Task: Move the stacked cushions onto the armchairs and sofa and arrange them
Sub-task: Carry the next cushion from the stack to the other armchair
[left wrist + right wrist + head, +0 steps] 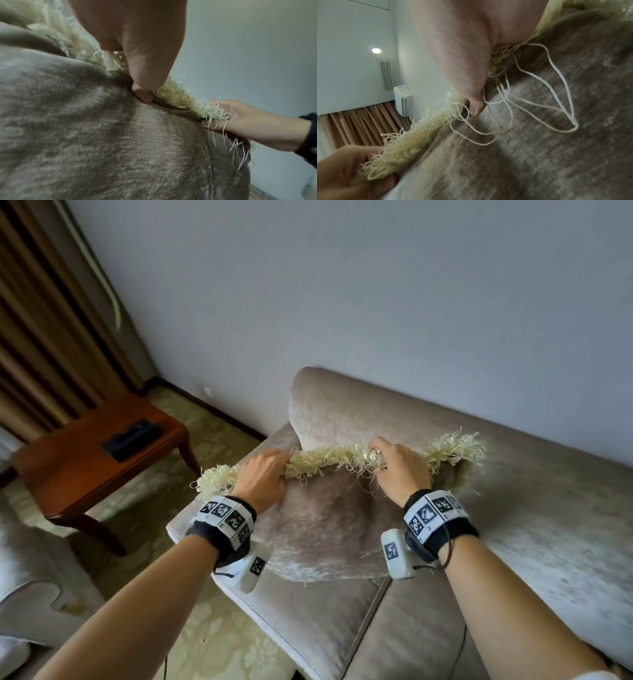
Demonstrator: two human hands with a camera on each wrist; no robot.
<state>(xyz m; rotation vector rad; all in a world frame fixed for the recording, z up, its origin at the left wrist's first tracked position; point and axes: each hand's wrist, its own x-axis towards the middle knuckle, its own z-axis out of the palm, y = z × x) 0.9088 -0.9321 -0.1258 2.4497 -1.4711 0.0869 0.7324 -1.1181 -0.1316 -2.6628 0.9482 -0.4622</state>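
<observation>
A taupe velvet cushion (pixel 325 529) with a cream fringe (pixel 329 457) along its top edge stands on the sofa (pixel 565 508) seat, near the sofa's left end. My left hand (pixel 263 477) pinches the fringed edge left of centre. My right hand (pixel 394 463) pinches the same edge right of centre. In the left wrist view the cushion (pixel 102 135) fills the frame, the left hand (pixel 142 86) pinches its fringe (pixel 180 100), and the right hand (pixel 231 119) holds farther along. In the right wrist view the right hand (pixel 474 105) pinches the cushion (pixel 539 135) edge, with loose threads hanging.
A low wooden side table (pixel 85 460) with a dark flat object (pixel 132 438) stands left of the sofa. Part of an armchair (pixel 30 577) shows at the lower left. Brown curtains (pixel 41 337) hang at the far left. A plain wall (pixel 376 302) runs behind the sofa.
</observation>
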